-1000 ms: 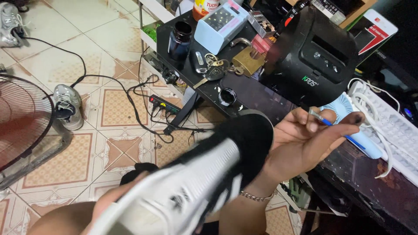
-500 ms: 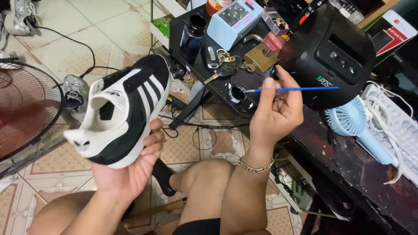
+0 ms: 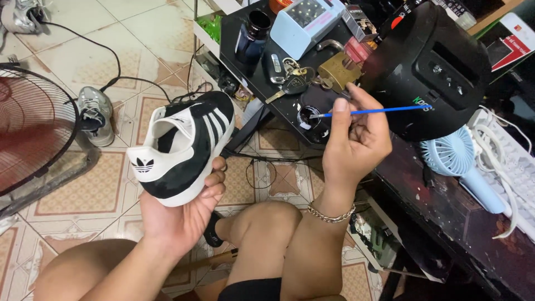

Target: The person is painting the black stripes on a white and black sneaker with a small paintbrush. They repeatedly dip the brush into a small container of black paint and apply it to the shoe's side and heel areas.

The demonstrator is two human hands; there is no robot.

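Left hand (image 3: 184, 209) cups black sneaker (image 3: 184, 145) under its sole: light, stiff-soled, best held there. At 2 o'clock, right hand (image 3: 354, 145) pinches thin blue brush (image 3: 370, 111), likely flexible.

The brush tip of the blue paintbrush (image 3: 370, 111) is too small to make out against the dark paint jar (image 3: 308, 116). The left hand's (image 3: 181, 214) palm hides the black sneaker's (image 3: 184, 146) sole. The standing fan (image 3: 33, 134) and white keyboard (image 3: 510, 167) run off the frame edges.
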